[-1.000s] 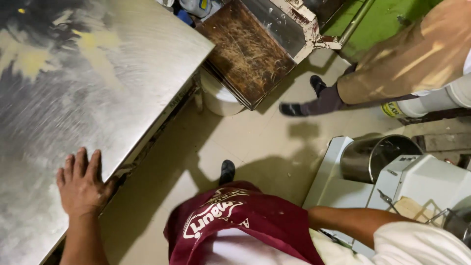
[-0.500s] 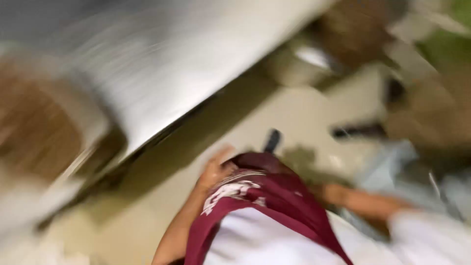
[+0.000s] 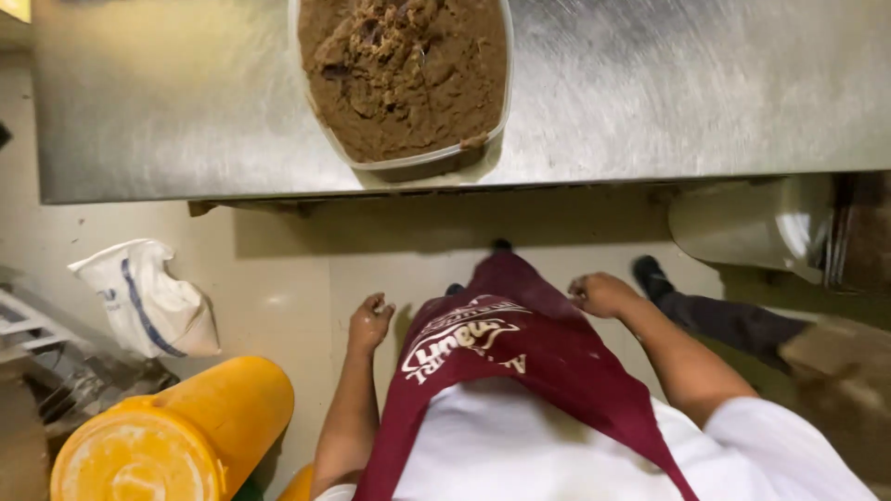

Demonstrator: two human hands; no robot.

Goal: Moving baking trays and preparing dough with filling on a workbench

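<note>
left grip [image 3: 369,322] loosely curled, right grip [image 3: 601,294] curled

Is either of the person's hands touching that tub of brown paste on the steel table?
Apart. The head view shows the left hand and right hand low beside the maroon apron, with bare floor between them and the tub.
</note>
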